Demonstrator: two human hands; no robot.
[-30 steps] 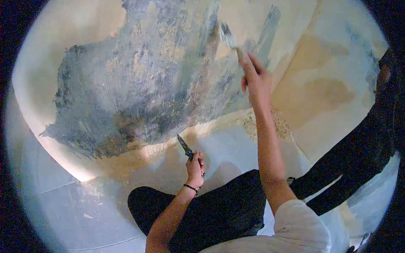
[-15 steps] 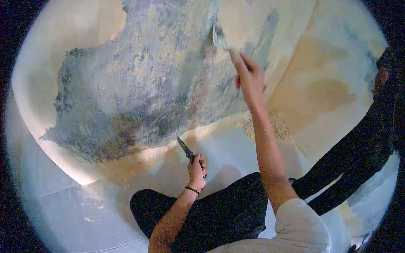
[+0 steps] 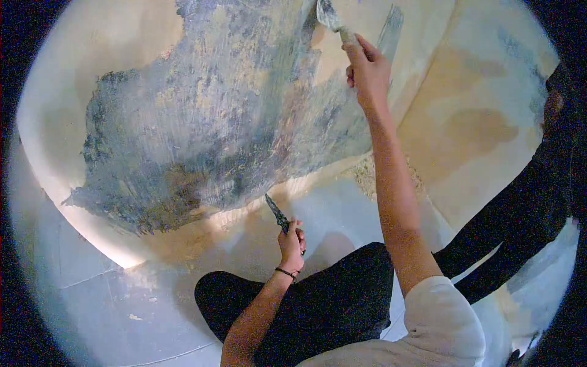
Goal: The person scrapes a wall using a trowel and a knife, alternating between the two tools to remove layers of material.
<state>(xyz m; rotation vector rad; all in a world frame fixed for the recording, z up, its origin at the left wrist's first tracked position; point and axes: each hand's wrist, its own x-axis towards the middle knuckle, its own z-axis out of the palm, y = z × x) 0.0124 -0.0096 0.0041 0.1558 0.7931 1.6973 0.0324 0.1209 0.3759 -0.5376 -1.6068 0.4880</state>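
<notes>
My right hand (image 3: 370,72) is raised at the upper right, closed around the pale handle of a scraper (image 3: 331,18). Its light, smeared blade reaches the upper part of the wall's dark grey patch (image 3: 226,104), where bare tan shows beside the grey. Lower down, my left hand (image 3: 292,246) grips a knife (image 3: 277,213) whose dark, pointed blade aims up and left. The knife's tip overlaps the lower edge of the wall in this view. The grey patch is rough, with streaks running through it.
Crumbly debris (image 3: 367,174) lies along the wall's base, partly behind my right arm. My bent, dark-clothed leg (image 3: 330,293) is below. Another person in dark clothing (image 3: 526,208) is close by on the right. A wall corner (image 3: 422,92) runs up beyond my right hand.
My right hand and the scraper have moved upward along the wall. My left hand with the knife has shifted slightly right in view.
</notes>
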